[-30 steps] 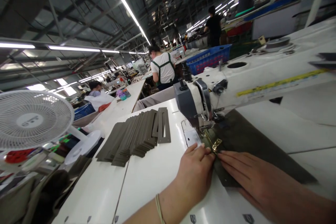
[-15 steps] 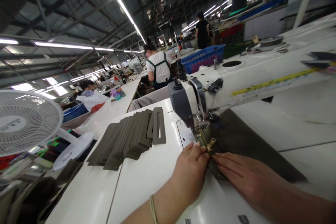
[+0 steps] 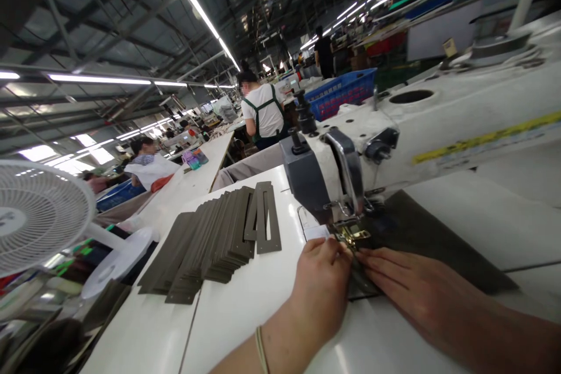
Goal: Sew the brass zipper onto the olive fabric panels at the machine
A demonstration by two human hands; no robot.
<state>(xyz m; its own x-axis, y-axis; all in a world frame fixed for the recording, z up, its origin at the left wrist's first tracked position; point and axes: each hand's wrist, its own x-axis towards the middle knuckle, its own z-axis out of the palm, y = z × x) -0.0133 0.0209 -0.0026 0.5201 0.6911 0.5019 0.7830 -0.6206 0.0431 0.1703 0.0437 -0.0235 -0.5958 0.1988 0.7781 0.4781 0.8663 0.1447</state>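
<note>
A dark olive fabric piece [image 3: 425, 245] lies under the head of a sewing machine [image 3: 326, 169]. A brass zipper slider [image 3: 357, 235] on it sits right by the presser foot. My left hand [image 3: 322, 286] is closed with curled fingers, pinching the zipper's edge on the near left side of the slider. Flat on the fabric just to the right lies my right hand [image 3: 416, 292], fingers stretched out and pressed down. The fingertips of both hands are close to the needle area, and the needle itself cannot be made out.
Left of the machine, a fanned stack of olive slotted pieces [image 3: 210, 245] lies on the white table [image 3: 245, 315]. A white fan [image 3: 39, 216] stands at the far left. Behind the machine are a blue crate [image 3: 342, 90] and a seated person [image 3: 265, 108].
The zipper slider has moved up to the presser foot, and the fabric has advanced slightly with both hands. The camera view has shifted, so the machine head appears larger.
</note>
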